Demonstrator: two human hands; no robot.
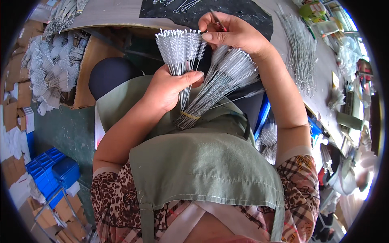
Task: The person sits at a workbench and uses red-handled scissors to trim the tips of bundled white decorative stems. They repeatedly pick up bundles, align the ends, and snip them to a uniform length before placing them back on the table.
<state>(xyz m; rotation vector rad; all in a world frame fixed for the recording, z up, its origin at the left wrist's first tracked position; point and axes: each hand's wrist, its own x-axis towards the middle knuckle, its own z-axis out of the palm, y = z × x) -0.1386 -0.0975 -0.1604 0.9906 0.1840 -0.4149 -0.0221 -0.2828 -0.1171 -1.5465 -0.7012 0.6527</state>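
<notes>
My left hand [168, 87] is wrapped round a fanned bunch of thin wire tube brushes [178, 48], grey bristles and white tips upward. Just above and right of it, my right hand [235, 34] holds a small dark tool with a red part [219, 20], its kind partly hidden by the fingers. The right thumb and fingertip are at the bunch's right edge, by a brush tip; whether they touch it I cannot tell. A second bundle of brushes [239, 67] leans right across my lap. A yellow band [189, 115] circles the wire stems low down.
A table [117, 10] lies ahead, with a dark mat [243, 10] and looped wires on it. Loose wire brushes [300, 52] spread over its right side. At left, a cardboard box [97, 60] stands beside piled brush bundles [52, 69]; blue crates [52, 170] sit lower left.
</notes>
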